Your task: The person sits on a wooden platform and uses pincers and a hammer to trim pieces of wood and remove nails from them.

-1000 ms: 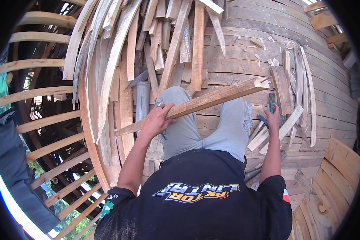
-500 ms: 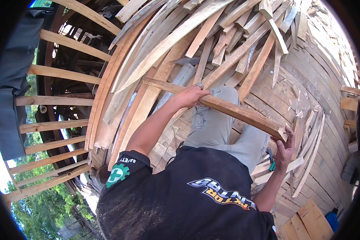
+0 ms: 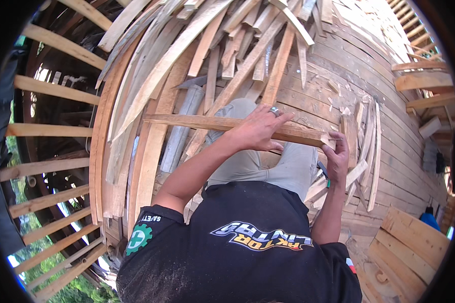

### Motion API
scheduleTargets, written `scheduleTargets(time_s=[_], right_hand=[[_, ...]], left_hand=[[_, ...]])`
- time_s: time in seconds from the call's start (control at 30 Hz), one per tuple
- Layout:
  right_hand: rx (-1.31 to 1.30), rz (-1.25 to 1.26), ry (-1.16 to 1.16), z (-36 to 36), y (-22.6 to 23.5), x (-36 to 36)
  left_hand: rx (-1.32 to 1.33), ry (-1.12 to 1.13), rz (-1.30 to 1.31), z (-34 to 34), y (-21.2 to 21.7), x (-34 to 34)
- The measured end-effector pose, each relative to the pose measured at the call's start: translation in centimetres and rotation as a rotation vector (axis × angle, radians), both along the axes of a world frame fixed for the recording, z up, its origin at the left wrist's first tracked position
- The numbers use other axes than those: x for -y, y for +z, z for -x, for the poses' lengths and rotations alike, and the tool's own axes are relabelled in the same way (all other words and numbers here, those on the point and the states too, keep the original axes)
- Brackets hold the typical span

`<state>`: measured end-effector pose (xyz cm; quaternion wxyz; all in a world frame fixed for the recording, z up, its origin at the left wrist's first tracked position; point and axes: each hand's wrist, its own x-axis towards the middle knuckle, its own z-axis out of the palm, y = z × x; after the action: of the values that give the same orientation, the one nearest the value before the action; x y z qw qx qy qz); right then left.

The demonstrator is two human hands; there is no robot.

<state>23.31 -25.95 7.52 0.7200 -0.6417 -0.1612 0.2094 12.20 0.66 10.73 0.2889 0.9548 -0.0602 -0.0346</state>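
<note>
Wooden plank (image 3: pixel 207 122): bare sawn timber, matt, rough-grained, reddish along one edge. Left hand (image 3: pixel 258 132) on the plank wears a shiny metal ring (image 3: pixel 274 110). Plank pile (image 3: pixel 197 55) beyond the plank: unfinished pale wood, splintery, some pieces weathered grey. Curved plank wall (image 3: pixel 389 131) right of the plank: rough matt boards. Grey trousers (image 3: pixel 283 166) below the plank: matt cloth. Black shirt (image 3: pixel 237 262): matt cloth, dusted with sawdust.
</note>
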Motion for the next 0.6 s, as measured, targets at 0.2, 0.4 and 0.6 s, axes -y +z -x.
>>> scheduleTargets(time_s=[0.2, 0.4, 0.6], right_hand=[[-0.3, -0.142, -0.061, -2.9, -3.6, 3.4], [-0.34, 1.121, -0.66, 0.7, -28.8, 16.8], [-0.57, 1.449, -0.218, 8.9, -31.0, 12.4]], left_hand=[[-0.231, 0.021, 0.107, -5.3, -2.0, 2.9], [-0.181, 0.027, 0.116, -6.5, -2.0, 4.4], [-0.192, 0.077, 0.115, -6.0, -1.9, 4.1]])
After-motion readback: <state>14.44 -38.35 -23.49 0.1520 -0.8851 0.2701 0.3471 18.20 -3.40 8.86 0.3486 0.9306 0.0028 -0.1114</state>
